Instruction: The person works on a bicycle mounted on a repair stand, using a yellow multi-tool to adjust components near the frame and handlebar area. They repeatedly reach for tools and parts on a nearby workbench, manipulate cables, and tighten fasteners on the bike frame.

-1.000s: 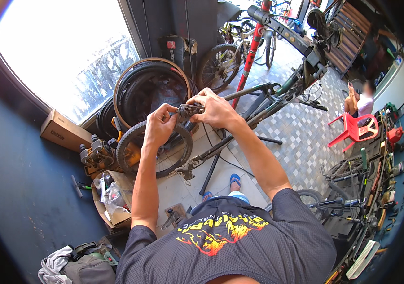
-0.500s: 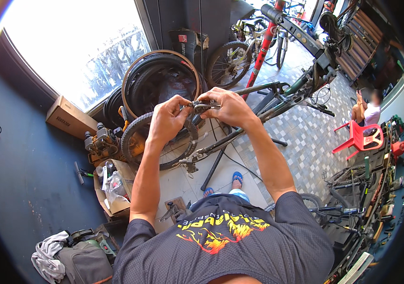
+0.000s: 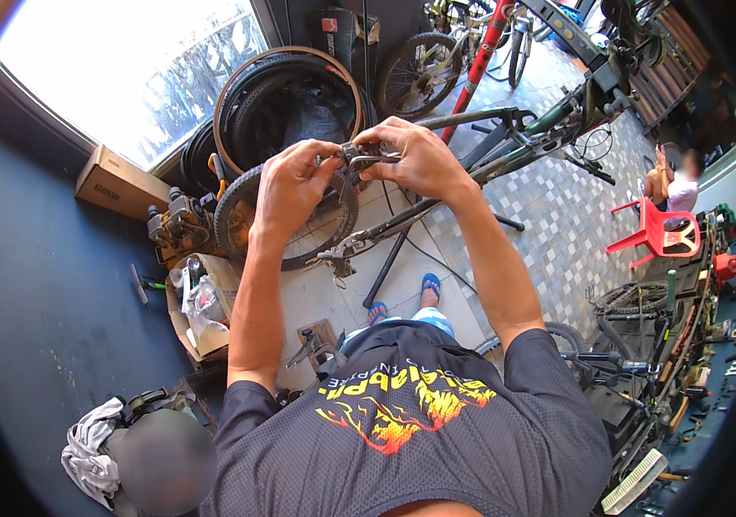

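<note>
Both hands are raised in front of me, gripping a small dark and silver metal bicycle part (image 3: 352, 157); its exact kind is too small to make out. My left hand (image 3: 293, 183) pinches its left end between thumb and fingertips. Around the right end, next to a silver bent piece, the fingers of my right hand (image 3: 422, 160) are closed. Below and beyond the hands, a dark bicycle frame (image 3: 549, 146) without wheels is clamped in a red repair stand (image 3: 480, 69). The frame's near end (image 3: 342, 255) hangs below my hands.
Tyres (image 3: 286, 65) and a loose wheel (image 3: 234, 215) lean ahead on the left. An open carton (image 3: 213, 340) and a brown box (image 3: 118, 185) stand along the blue wall. Rightward are a red plastic chair (image 3: 657, 233), a seated person (image 3: 682, 185) and a cluttered workbench (image 3: 635, 388).
The whole scene has shifted upward in the picture as my view tilts. Both hands keep hold of the small metal part, with slight finger movement.
</note>
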`<state>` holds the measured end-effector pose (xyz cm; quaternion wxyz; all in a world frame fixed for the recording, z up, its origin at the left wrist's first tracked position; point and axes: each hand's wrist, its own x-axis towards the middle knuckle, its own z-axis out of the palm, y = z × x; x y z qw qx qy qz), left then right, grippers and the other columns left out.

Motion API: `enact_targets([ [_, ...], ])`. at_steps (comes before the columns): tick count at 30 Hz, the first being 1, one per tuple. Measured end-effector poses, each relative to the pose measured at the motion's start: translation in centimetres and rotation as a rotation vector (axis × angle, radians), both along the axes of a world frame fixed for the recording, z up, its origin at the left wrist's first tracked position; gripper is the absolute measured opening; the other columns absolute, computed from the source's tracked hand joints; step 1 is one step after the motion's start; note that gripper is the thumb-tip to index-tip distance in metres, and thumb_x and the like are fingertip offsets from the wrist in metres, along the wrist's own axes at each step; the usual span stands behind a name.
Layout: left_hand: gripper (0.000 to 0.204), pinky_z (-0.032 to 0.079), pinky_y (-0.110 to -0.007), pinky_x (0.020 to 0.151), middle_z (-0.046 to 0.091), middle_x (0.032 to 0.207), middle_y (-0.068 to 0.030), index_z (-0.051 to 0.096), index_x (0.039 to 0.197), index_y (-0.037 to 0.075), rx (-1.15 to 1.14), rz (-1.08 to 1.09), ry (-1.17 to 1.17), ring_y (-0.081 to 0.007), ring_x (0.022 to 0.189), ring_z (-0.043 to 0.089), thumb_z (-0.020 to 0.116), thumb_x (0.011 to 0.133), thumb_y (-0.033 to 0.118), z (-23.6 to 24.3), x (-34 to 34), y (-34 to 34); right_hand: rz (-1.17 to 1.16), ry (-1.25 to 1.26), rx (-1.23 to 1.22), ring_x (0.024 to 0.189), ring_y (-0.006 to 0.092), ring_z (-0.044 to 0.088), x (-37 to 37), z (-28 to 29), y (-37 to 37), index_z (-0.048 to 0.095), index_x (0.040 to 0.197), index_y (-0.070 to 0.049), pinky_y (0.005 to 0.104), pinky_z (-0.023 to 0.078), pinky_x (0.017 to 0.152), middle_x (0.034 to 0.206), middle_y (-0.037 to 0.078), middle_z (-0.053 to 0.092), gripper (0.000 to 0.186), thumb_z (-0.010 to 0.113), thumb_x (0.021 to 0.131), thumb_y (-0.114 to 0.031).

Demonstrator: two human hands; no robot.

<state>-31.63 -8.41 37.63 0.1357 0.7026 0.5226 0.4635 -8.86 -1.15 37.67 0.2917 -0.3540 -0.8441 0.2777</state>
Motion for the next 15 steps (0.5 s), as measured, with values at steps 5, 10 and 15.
enact_targets([
  [5, 0.016, 0.039, -0.028, 0.054, 0.056, 0.069, -0.0028, 0.079, 0.103, 0.005, 0.040, 0.007, -0.041, -0.0085, 0.058, 0.045, 0.082, 0.088, 0.004, -0.8, -0.3, 0.0, 0.020, 0.034, 0.012, 0.110, 0.0276, 0.071, -0.1, -0.7, 0.2, 0.077, 0.126, -0.013, 0.0409, 0.056, 0.097, 0.113, 0.009, 0.074, 0.054, 0.094, 0.077, -0.029],
  [10, 0.017, 0.033, -0.029, 0.053, 0.043, 0.064, 0.0007, 0.080, 0.102, 0.007, 0.022, 0.034, -0.050, -0.0080, 0.057, 0.038, 0.083, 0.086, 0.005, -1.2, -0.2, 0.2, 0.024, 0.070, 0.048, 0.094, 0.0255, 0.074, -0.1, -1.2, 0.5, 0.077, 0.125, -0.017, 0.0398, 0.058, 0.087, 0.115, 0.006, 0.072, 0.051, 0.092, 0.079, -0.033],
  [15, 0.018, 0.029, -0.026, 0.053, 0.044, 0.064, 0.0052, 0.081, 0.103, 0.007, 0.058, 0.035, -0.056, -0.0037, 0.057, 0.036, 0.083, 0.086, 0.003, -0.8, 0.3, 0.3, 0.025, 0.101, 0.019, 0.082, 0.0223, 0.075, 0.1, -1.2, 0.6, 0.077, 0.125, -0.016, 0.0374, 0.059, 0.079, 0.114, 0.007, 0.071, 0.052, 0.093, 0.079, -0.032],
])
